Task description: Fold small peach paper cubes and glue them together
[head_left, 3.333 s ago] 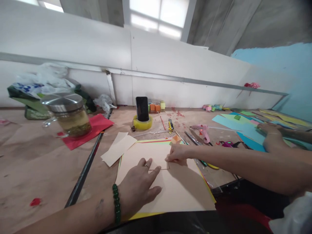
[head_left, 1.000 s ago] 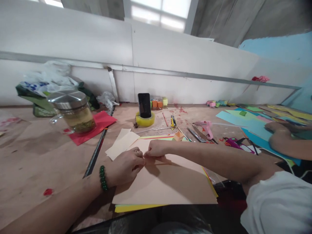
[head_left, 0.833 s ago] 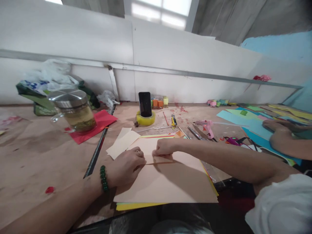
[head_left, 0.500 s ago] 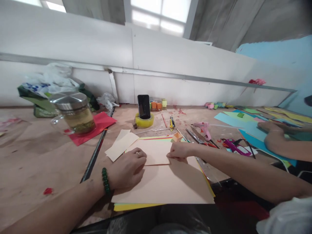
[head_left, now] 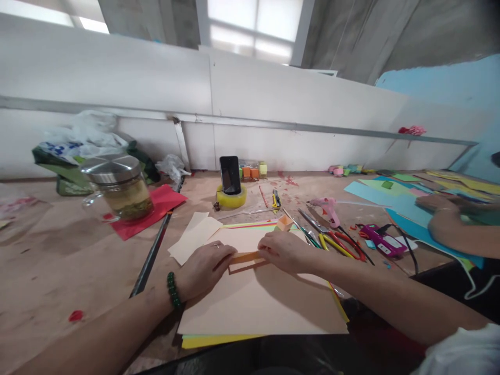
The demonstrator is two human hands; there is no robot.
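My left hand (head_left: pixel 205 268), with a green bead bracelet on the wrist, and my right hand (head_left: pixel 287 252) grip the two ends of a small pale peach sheet of paper (head_left: pixel 245 258). Its near edge stands raised as a narrow orange-looking fold between my closed fingers. Beneath both hands lies a stack of coloured paper (head_left: pixel 261 315) with a peach sheet on top. Just beyond my right hand sits a little folded paper box (head_left: pixel 284 224). Two cream paper pieces (head_left: pixel 195 234) lie beyond my left hand. My fingertips partly hide the sheet's ends.
Scissors (head_left: pixel 314 221), pliers (head_left: pixel 339 245), a pink glue gun (head_left: pixel 328 208) and a purple glue gun (head_left: pixel 383 240) lie to the right. A phone (head_left: pixel 230 174) leans on a yellow tape roll (head_left: pixel 231 197). A glass tea jar (head_left: pixel 125 195) stands left. Another person's hands (head_left: pixel 441 205) work far right.
The small sheet's near edge has been lifted and bent upward. My right hand has turned, and its fingers now pinch the raised fold opposite my left hand.
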